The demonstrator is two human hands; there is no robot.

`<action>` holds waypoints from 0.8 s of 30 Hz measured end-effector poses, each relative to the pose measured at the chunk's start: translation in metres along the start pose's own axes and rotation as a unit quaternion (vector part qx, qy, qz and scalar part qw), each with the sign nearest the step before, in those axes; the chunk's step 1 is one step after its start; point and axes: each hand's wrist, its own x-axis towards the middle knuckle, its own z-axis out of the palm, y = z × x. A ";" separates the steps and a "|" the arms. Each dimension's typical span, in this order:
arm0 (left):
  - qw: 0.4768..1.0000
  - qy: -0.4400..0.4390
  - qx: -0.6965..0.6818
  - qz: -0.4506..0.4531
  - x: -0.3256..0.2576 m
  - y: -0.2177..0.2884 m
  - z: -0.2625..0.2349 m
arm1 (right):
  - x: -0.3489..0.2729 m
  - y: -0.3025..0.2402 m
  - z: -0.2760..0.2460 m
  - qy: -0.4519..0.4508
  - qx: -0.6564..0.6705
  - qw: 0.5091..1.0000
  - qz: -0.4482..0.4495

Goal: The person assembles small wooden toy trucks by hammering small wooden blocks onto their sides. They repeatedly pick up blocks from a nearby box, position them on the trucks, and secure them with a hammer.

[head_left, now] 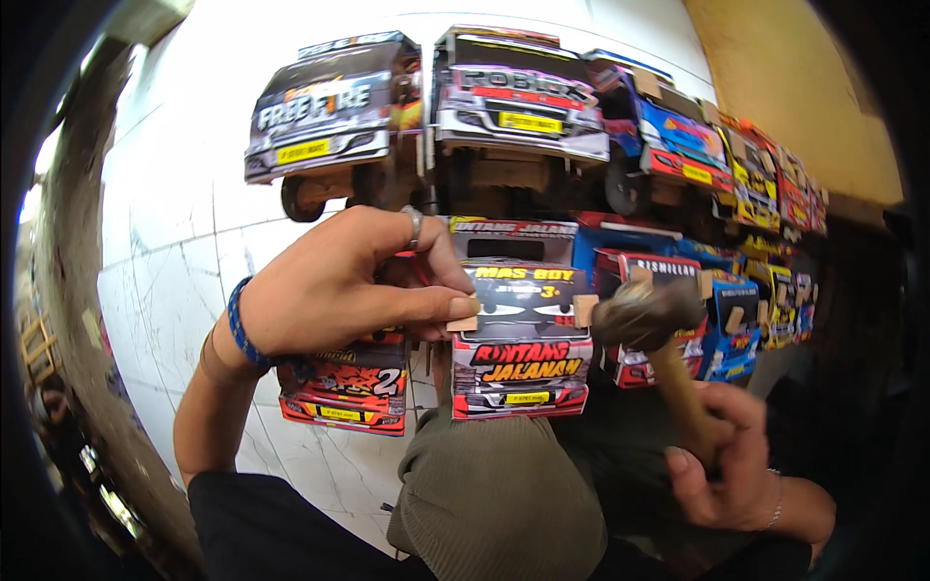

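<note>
My left hand (pixel 339 286) pinches the top left corner of a small cardboard toy truck cab with a black, red and yellow printed front (pixel 521 339), thumb and forefinger closed on a pale little wooden tab (pixel 463 323) that sticks out at its side. That grip is tight and fully closed on the cab, steadying it on my knee, which is covered in olive ribbed fabric (pixel 494 494). My right hand (pixel 722 455) is wrapped shut around the wooden handle of a small hammer with a dark rounded head (pixel 647 312); the head hovers just beside the cab's right edge, near a matching tab (pixel 584 310) there, and is blurred, so I cannot tell whether it is touching.

I judge the step in hand to be tapping something into the cab's right side while the left hand braces it. The next blow calls for a short, light stroke aimed squarely at the right tab, with my left fingers kept clear and the cab held from sliding off my knee; the card body looks thin and would dent under a heavy hit.

Under my left wrist lies another printed cab in red and orange (pixel 344 387). Beyond, on the white tiled floor (pixel 184 252), finished toy trucks stand in a row, among them a grey and black one (pixel 325 116) and a blue one (pixel 668 131).
</note>
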 end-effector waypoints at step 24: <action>0.999 -0.001 -0.043 0.020 0.000 -0.010 0.001 | -0.046 -0.027 0.084 0.096 0.013 0.986 0.136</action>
